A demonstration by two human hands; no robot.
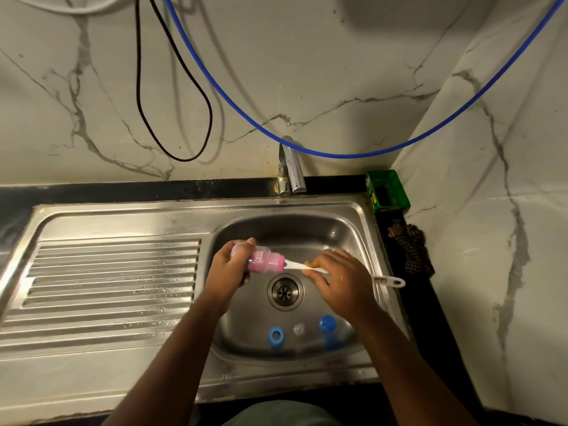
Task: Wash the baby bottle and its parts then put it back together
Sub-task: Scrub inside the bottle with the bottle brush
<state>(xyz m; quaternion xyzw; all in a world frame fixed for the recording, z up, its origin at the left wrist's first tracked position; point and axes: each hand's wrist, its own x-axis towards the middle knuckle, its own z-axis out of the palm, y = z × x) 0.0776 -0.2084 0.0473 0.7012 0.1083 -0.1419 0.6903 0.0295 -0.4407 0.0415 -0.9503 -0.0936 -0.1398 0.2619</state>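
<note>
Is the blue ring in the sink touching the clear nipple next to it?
Apart. The head view shows bare steel of the sink floor between the blue ring and the clear nipple.

I had only the one head view, a wide-angle camera worn high and pitched steeply down over the stainless steel sink basin (pixel 307 232). It faced the white marble-veined back wall (pixel 307 72), whose lines bowed toward the frame edges. Both forearms entered from the bottom edge, and the fingers (pixel 319 265) sat near centre, close below the lens. No second view overlapped it.
</note>
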